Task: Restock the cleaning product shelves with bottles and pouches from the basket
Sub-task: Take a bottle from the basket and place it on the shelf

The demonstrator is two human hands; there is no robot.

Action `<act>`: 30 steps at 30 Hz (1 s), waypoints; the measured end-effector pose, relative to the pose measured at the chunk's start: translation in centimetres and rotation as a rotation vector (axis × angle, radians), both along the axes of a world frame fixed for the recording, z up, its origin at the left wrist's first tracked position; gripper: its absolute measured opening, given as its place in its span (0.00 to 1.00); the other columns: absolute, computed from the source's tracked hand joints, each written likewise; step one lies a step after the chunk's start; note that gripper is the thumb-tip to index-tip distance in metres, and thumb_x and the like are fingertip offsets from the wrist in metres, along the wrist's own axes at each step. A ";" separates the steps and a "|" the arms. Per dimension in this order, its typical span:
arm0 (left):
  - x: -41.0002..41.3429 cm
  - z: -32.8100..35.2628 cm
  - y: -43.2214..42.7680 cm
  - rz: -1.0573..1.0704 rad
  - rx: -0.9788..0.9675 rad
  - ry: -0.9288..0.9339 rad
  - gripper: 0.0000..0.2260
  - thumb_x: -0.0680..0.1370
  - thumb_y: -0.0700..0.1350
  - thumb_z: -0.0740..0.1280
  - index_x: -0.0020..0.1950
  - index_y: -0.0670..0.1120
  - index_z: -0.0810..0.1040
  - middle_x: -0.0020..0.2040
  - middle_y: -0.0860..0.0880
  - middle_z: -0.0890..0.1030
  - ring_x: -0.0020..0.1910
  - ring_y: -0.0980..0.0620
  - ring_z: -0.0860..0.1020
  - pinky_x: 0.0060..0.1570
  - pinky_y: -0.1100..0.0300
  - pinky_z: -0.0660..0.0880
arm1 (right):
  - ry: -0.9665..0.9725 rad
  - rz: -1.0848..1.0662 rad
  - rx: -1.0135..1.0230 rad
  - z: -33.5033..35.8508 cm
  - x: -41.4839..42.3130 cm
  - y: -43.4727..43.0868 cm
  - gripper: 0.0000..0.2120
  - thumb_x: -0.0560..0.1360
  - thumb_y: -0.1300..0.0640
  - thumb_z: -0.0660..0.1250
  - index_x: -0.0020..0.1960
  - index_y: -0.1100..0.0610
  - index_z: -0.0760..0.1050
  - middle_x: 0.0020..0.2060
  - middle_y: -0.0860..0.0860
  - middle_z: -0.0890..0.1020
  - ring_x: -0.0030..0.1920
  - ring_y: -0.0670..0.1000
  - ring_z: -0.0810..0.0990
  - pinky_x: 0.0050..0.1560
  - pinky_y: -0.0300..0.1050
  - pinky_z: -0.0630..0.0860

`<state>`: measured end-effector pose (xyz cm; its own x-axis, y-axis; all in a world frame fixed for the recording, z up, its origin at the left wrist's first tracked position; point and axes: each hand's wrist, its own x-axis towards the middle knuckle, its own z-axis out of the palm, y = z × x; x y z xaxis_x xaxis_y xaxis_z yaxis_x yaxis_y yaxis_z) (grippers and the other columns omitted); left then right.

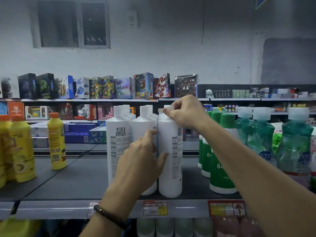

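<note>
- white bottle (171, 159): stands upright at the front edge of the shelf (77, 178), at the right end of a row of matching bottles (118, 142). its left side is touching or almost touching the next one, and the green bottles (222, 168) are just beside it on the right.
- long axis: vertical, cap (166, 106) pointing up, base flat on the shelf. the printed label faces outward, turned slightly to the right.
- right hand (186, 112): comes in from the right, above the shoulder of the bottle. its fingertips are curled and pinch the cap and neck.
- left hand (143, 161): comes up from below at mid-height. the thumb lies on the front of the bottle and the fingers tuck into the seam with its neighbour, holding the body.
- governing relation: the bottle is held at both ends of its axis, and both hands are already in contact. judged next move: a small twist about that axis, or a push back, to square it with the row.
- basket: not in view.
</note>
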<state>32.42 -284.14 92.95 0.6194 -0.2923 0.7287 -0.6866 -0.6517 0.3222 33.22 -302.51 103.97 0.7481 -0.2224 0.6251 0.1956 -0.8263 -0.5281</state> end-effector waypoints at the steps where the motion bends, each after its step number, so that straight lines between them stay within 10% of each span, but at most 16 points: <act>1: 0.1 -0.1 0.0 0.006 0.003 0.005 0.29 0.79 0.60 0.72 0.77 0.59 0.66 0.52 0.60 0.81 0.55 0.51 0.83 0.53 0.46 0.83 | 0.040 0.039 0.007 0.3 0.0 -0.2 0.16 0.78 0.46 0.76 0.42 0.59 0.86 0.37 0.51 0.85 0.37 0.47 0.79 0.42 0.43 0.76; 5: 0.4 -0.7 0.0 0.009 0.009 0.020 0.28 0.78 0.60 0.74 0.74 0.60 0.67 0.51 0.59 0.84 0.54 0.50 0.83 0.52 0.46 0.83 | 0.133 0.122 -0.024 1.3 -0.4 -0.3 0.13 0.80 0.49 0.74 0.46 0.58 0.87 0.43 0.48 0.87 0.47 0.46 0.83 0.54 0.48 0.79; 14: 0.5 -0.8 -0.4 0.058 0.018 0.010 0.29 0.75 0.59 0.77 0.68 0.58 0.65 0.53 0.55 0.84 0.53 0.43 0.85 0.51 0.43 0.84 | -0.032 -0.016 -0.140 1.1 0.7 -0.2 0.15 0.70 0.43 0.83 0.42 0.54 0.88 0.37 0.42 0.85 0.40 0.37 0.79 0.37 0.31 0.70; 21: 0.9 -1.3 -0.7 0.101 0.023 -0.041 0.27 0.75 0.63 0.75 0.68 0.61 0.65 0.48 0.57 0.86 0.49 0.46 0.86 0.47 0.48 0.84 | 0.013 0.043 -0.101 1.8 0.2 -0.3 0.17 0.74 0.50 0.81 0.60 0.53 0.87 0.51 0.48 0.87 0.53 0.47 0.84 0.61 0.45 0.81; 27: 1.1 -1.5 -1.1 0.111 -0.011 -0.041 0.26 0.76 0.63 0.74 0.67 0.61 0.65 0.49 0.55 0.87 0.49 0.44 0.86 0.47 0.47 0.84 | -0.015 -0.011 -0.141 1.2 0.4 -0.6 0.12 0.71 0.46 0.82 0.48 0.53 0.88 0.42 0.44 0.85 0.47 0.46 0.83 0.40 0.33 0.73; 30: 1.2 -1.7 -1.3 0.120 -0.016 -0.025 0.26 0.74 0.65 0.74 0.65 0.61 0.65 0.48 0.54 0.87 0.48 0.44 0.86 0.47 0.47 0.83 | -0.027 0.021 -0.140 1.1 0.5 -0.5 0.12 0.73 0.49 0.82 0.52 0.54 0.89 0.44 0.46 0.87 0.46 0.45 0.85 0.46 0.36 0.78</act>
